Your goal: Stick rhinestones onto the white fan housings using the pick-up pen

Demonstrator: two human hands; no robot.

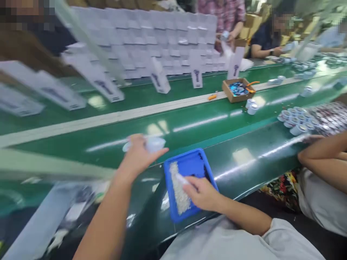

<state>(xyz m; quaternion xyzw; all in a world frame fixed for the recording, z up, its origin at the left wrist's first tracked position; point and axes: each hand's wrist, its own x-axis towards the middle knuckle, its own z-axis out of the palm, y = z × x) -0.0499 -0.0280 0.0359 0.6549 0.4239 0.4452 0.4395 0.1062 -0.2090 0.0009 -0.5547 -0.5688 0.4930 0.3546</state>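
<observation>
My left hand [138,153] is over the green belt, thumb stretched out and apart from the fingers. Pale bluish-white cup-like parts [156,144] lie directly at it, showing on both sides of the hand; motion blur hides whether the fingertips touch them. Closer to me, my right hand [204,193] pinches a small white stick-like piece [181,178], tilted over a blue tray [170,202]. Along the tray's left side runs a heap of small whitish pieces [181,198]. Small dark pieces [206,173] lie on its right side, partly behind my hand.
White boxes [197,68] stand along the far side before a stacked white wall of boxes [168,36]. A cardboard box [231,94] holds small parts and orange-handled pliers [252,86]. White-blue cups [295,119] cluster at right, near another person's arm [325,151]. Other people work across the belt.
</observation>
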